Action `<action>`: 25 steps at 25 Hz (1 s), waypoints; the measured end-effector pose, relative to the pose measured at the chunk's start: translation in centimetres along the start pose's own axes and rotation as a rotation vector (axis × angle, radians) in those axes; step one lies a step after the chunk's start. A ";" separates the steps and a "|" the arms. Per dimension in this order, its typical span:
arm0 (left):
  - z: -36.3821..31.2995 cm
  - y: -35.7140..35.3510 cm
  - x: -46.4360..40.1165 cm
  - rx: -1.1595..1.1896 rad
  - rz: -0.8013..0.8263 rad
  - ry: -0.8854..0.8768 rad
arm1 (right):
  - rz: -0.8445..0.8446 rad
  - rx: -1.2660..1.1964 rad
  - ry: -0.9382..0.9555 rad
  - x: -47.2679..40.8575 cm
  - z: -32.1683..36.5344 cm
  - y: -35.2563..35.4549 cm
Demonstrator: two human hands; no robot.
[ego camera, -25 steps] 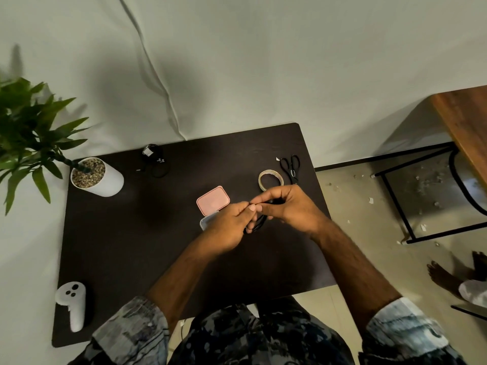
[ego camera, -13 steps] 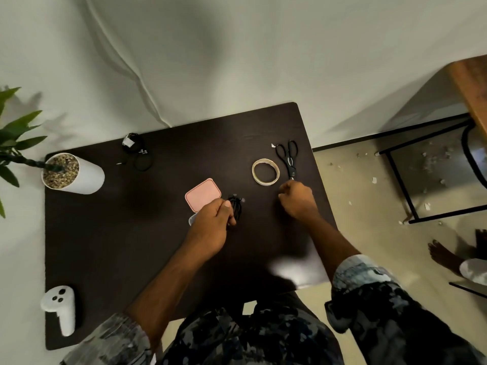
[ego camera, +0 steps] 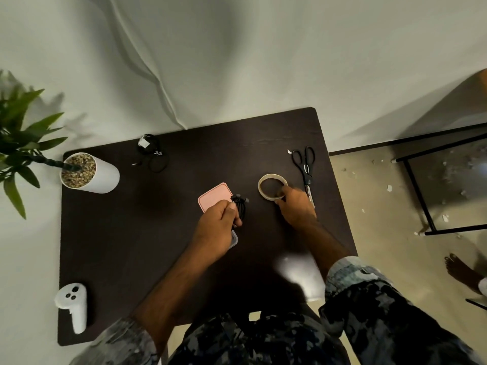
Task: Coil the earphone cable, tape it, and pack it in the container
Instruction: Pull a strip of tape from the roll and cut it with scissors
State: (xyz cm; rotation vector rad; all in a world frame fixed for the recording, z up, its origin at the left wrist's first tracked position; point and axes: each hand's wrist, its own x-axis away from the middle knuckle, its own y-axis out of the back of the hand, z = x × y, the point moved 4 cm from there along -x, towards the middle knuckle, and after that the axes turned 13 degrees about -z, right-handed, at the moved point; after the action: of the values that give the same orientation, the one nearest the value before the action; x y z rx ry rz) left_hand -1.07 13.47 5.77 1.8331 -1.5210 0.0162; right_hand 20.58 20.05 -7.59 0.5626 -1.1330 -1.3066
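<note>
Head view looks straight down on a dark, matte, rectangular table (ego camera: 131,246) with rounded corners. At its middle the left hand (ego camera: 218,227) is curled closed around a bundle of coiled black earphone cable (ego camera: 240,208); the loops stick out past the thumb and fingertips, and small earbud ends show at the top of the bundle. Just left of the cable, partly under the knuckles, lies a pink lid (ego camera: 213,196), a flat square with rounded corners and a paler rim. A corner of a clear plastic container (ego camera: 234,239) peeks from under the heel of that hand. To the right, apart from the cable, the right hand (ego camera: 296,206) rests its fingertips on the near edge of a tape roll (ego camera: 272,186), a thin pale ring lying flat; whether the fingers pinch it I cannot tell, since motion blurs them. Black-handled scissors (ego camera: 304,164) lie closed just beyond, blades toward the person.
</note>
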 end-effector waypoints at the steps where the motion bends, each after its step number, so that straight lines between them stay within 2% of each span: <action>1: -0.1 0.1 0.0 -0.002 -0.005 -0.001 | -0.012 -0.023 0.005 0.2 0.2 0.2; 6: -0.7 0.1 -0.2 -0.032 -0.070 -0.004 | -0.071 -0.132 -0.027 1.6 1.0 2.0; 13: -3.5 1.0 1.1 0.052 -0.317 -0.039 | -0.372 -0.571 0.017 7.0 6.1 8.6; 17: -5.1 0.6 2.5 0.185 -0.382 -0.077 | -0.532 -0.701 0.135 10.3 9.0 12.7; 25: -10.1 1.8 7.2 0.578 -0.391 -0.301 | -0.850 -0.693 0.436 14.9 11.1 19.2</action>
State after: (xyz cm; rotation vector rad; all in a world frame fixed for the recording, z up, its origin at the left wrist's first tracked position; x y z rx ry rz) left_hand 3.87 12.78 17.24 2.6758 -1.4165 -0.0081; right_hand 17.72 13.55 18.10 0.7754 0.0022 -2.0334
